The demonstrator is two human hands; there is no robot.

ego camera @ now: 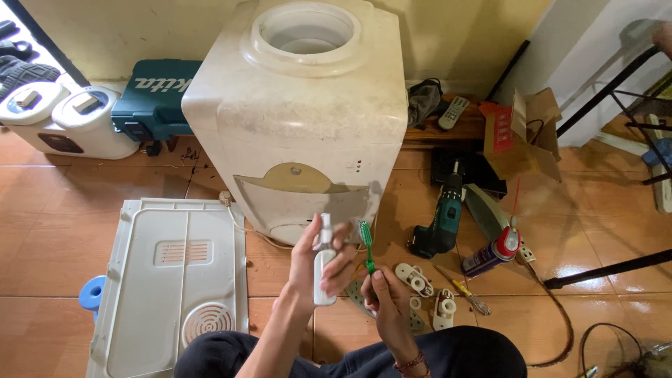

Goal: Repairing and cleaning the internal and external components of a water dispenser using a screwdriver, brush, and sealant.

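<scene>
My left hand (318,266) holds a small white spray bottle (324,269) upright, fingers wrapped round its body. My right hand (385,297) grips a green toothbrush (366,243) by its handle, bristle end up, just right of the bottle. Both hands are raised in front of a cream water dispenser (301,119) standing on the tiled floor, its top opening bare and its front tap recess without taps.
A white back panel (175,273) lies flat on the left. A teal cordless drill (441,217), a spray can (490,255), white tap parts (420,283) and a screwdriver (462,288) lie on the right. A teal tool case (150,98), cardboard box (521,129) and metal frame legs (609,266) surround them.
</scene>
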